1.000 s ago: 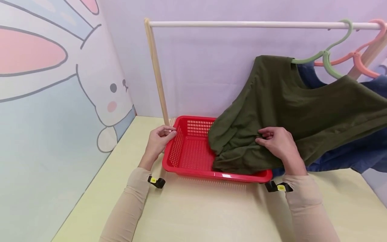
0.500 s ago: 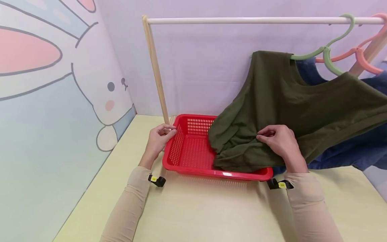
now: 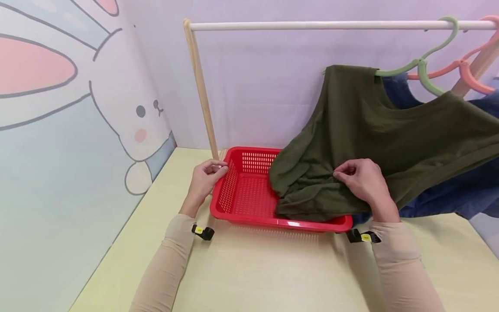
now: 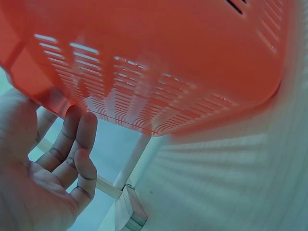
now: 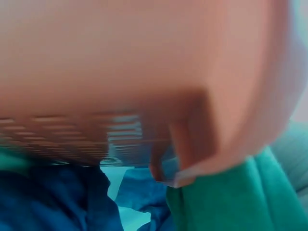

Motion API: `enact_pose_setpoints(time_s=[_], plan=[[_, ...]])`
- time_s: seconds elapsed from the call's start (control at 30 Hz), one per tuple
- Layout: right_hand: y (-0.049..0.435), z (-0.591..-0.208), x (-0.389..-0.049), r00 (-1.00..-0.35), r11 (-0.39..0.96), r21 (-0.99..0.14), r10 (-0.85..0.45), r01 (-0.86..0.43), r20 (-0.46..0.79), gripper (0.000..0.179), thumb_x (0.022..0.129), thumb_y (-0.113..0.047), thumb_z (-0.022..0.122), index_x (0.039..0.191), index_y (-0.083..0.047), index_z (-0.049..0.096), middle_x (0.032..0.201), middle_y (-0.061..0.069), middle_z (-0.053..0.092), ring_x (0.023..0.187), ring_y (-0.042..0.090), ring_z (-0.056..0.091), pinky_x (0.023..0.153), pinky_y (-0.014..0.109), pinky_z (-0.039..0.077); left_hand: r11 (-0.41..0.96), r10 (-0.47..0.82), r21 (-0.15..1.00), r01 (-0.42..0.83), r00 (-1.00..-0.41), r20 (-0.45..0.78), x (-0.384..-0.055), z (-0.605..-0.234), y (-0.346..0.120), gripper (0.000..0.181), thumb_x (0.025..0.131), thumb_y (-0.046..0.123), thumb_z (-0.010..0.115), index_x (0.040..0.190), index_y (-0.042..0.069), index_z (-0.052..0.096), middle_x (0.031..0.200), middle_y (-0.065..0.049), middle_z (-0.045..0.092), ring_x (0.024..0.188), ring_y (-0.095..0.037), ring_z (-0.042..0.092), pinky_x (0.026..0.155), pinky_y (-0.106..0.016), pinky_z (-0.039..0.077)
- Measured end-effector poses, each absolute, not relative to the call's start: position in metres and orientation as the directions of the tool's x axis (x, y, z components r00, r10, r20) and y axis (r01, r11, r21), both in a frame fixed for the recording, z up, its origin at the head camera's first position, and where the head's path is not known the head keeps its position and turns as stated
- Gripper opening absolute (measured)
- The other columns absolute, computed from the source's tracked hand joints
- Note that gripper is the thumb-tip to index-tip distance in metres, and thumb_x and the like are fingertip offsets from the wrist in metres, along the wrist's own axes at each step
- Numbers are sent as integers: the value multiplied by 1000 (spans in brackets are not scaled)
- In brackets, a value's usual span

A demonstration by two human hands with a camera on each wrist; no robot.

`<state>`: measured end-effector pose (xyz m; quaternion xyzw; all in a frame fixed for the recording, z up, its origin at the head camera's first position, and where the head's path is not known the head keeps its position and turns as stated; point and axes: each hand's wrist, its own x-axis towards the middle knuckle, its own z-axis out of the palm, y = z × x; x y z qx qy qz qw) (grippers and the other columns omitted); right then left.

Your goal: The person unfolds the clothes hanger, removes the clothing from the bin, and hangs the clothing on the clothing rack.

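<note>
A red plastic basket (image 3: 249, 224) with slotted walls sits on the table. My left hand (image 3: 202, 180) holds its left rim, and in the left wrist view the fingers (image 4: 85, 132) curl up under that edge. A dark green shirt (image 3: 362, 117) hangs from a green hanger (image 3: 422, 65), with its lower left part bunched in the basket. My right hand (image 3: 362, 182) pinches the shirt's fabric with thumb and fingers, about where the basket's right side lies covered. The right wrist view shows the basket wall (image 5: 96, 62) and green cloth, but no hand.
A clothes rack with a white rail (image 3: 312, 26) and wooden posts stands behind. A dark blue garment (image 3: 440, 197) hangs on a pink-orange hanger (image 3: 469, 76) at the right. A wall with a rabbit drawing (image 3: 113, 108) bounds the left side.
My right thumb and fingertips, slightly parted a second ago, have closed together on the shirt. The left hand stays on the basket rim. The head view has shifted slightly.
</note>
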<state>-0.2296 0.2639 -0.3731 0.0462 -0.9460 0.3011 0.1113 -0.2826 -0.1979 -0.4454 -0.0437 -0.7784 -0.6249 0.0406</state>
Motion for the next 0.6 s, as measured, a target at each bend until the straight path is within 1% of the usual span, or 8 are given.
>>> enact_pose_setpoints(time_s=[0.1,0.17,0.33,0.4,0.47,0.53,0.6], plan=[[264,-368,-226,-965,816,-561,18,-136,260,19,103,-25,82,98,-7,86,88,9,80,82,27,65,71,37,49,215,19,969,120,-993,118,-284,-446,-198,32,106,28,81,131,9,78,110,-14,74,98,-22,69,80,-24,64],[266,-364,-224,-959,817,-563,46,-125,281,21,104,-27,81,99,-7,86,90,10,80,83,28,66,71,34,48,216,18,969,121,-993,120,-284,-446,-199,32,106,28,80,131,9,78,110,-14,74,97,-22,69,80,-24,64],[270,-352,-218,-945,814,-574,119,-84,306,26,106,-33,77,106,-8,86,97,14,81,87,29,65,70,28,46,220,17,968,123,-992,122,-284,-446,-199,32,106,28,80,131,9,78,110,-14,75,97,-21,69,81,-23,64],[271,-348,-216,-939,808,-586,154,-59,308,29,107,-35,76,109,-8,86,100,15,80,88,27,63,70,27,46,223,16,967,123,-992,123,-284,-446,-199,31,106,28,80,131,9,78,109,-14,75,97,-21,69,80,-23,64],[274,-344,-214,-927,802,-596,192,-41,322,31,107,-37,75,111,-8,86,102,15,80,86,20,61,69,24,45,222,17,967,122,-992,121,-284,-446,-199,31,106,28,80,131,9,78,109,-15,75,96,-21,69,80,-24,64],[276,-340,-211,-910,791,-611,234,-26,342,33,106,-38,75,113,-8,86,99,12,79,82,12,59,67,21,44,222,16,968,120,-993,119,-284,-447,-199,31,106,27,80,131,9,78,109,-15,75,96,-21,69,80,-24,64],[279,-336,-209,-889,778,-628,282,-9,361,34,106,-40,74,114,-8,86,91,-3,77,79,3,57,68,18,43,220,16,968,118,-993,117,-284,-447,-199,32,106,28,80,131,9,78,110,-15,75,96,-21,70,80,-24,64]])
